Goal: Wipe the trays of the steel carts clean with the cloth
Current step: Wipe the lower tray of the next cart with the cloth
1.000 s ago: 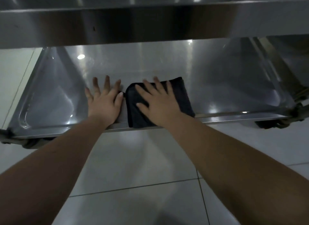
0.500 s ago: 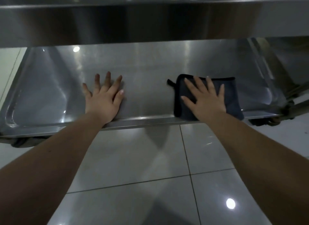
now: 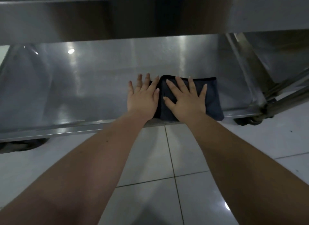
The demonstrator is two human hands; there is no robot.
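Head view looked down past the upper stainless-steel tray point(image 3: 117, 18) of a cart. Its broad front lip ran across the top of frame & hid the far part of the lower shiny stainless-steel tray point(image 3: 83, 90) beneath it. Light glints sat on the lower tray's surface. Below its near rim lay glossy white floor tiles point(image 3: 150, 149) w/ dark grout lines. A black caster wheel point(image 3: 242, 121) sat under the tray's right corner. Another dark wheel point(image 3: 21, 145) sat under the left end, mostly hidden. Steel tubes of a neighbouring frame point(image 3: 287, 97) stood just beside the right corner; touching or not, couldn't tell.

A folded dark navy cloth point(image 3: 213, 99) lay flat on the lower tray, right of centre, its near edge at the tray's front rim. Both forearms reached in from the bottom of frame, under the upper tray. The right hand point(image 3: 186, 99) lay palm-down on the cloth, fingers straight & spread, pressing it; no grip curled round it. The left hand point(image 3: 142, 97) lay palm-down just beside, fingers straight & slightly fanned. It was mostly on bare steel, thumb side over the cloth's left edge; its grip held nothing.
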